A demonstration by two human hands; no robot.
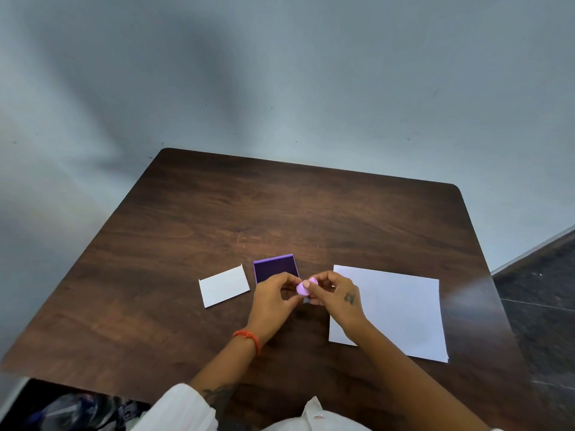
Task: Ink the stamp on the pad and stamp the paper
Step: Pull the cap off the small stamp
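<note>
- Now both hands, left hand [273, 295] and right hand [334, 295], pinch the small round pale-pink plastic stamp [304, 287] with fingertips closed on it.
- Just beyond lies the open square purple ink pad [273, 269]; the large white paper sheet [401, 309] lies right.
- Best press face-down, flat, evenly.

Ink pad [273, 268] between card [224, 285] on left and paper [401, 309] on right, on table [280, 206].

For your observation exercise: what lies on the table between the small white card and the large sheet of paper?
In the head view, the open purple ink pad lies there, with both hands holding the small pink stamp just in front of it.
</note>
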